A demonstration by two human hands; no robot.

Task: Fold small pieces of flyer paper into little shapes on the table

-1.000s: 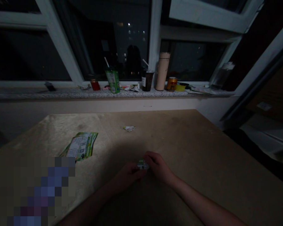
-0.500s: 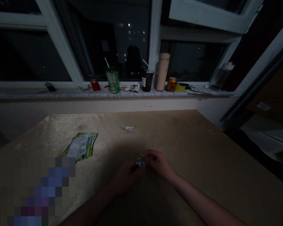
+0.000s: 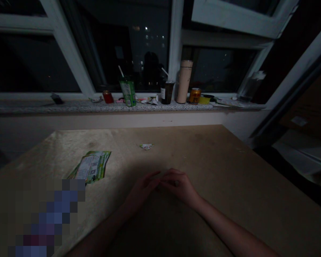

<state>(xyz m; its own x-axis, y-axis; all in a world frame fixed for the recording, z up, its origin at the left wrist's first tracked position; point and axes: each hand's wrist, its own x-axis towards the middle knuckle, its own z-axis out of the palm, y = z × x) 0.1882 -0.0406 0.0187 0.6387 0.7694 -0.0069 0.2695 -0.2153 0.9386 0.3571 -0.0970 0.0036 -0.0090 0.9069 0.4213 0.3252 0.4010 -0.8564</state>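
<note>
Over the middle of the table [image 3: 208, 160], my left hand [image 3: 141, 189] and my right hand [image 3: 180, 185] meet at their fingertips. The right fingers are curled, with thumb and forefinger pinched together. My left thumb and fingers point towards them and look closed at the tips, though shadow blurs this. Whatever lies between the fingertips is hidden. Beyond the hands, a small green and white folded triangle [image 3: 146, 146] lies flat. To the left rest several green printed packets [image 3: 96, 166], overlapping one another.
Along the granite windowsill [image 3: 147, 107] stand a green cup with a straw [image 3: 127, 92], a dark cup [image 3: 167, 92], a tall pinkish bottle [image 3: 184, 82], a gold can [image 3: 195, 96] and a red jar [image 3: 107, 97]. A pixelated patch [image 3: 50, 214] covers the lower left.
The small green and white piece seen between my hands is now out of sight behind the fingers. My left hand has risen slightly and its fingers have straightened.
</note>
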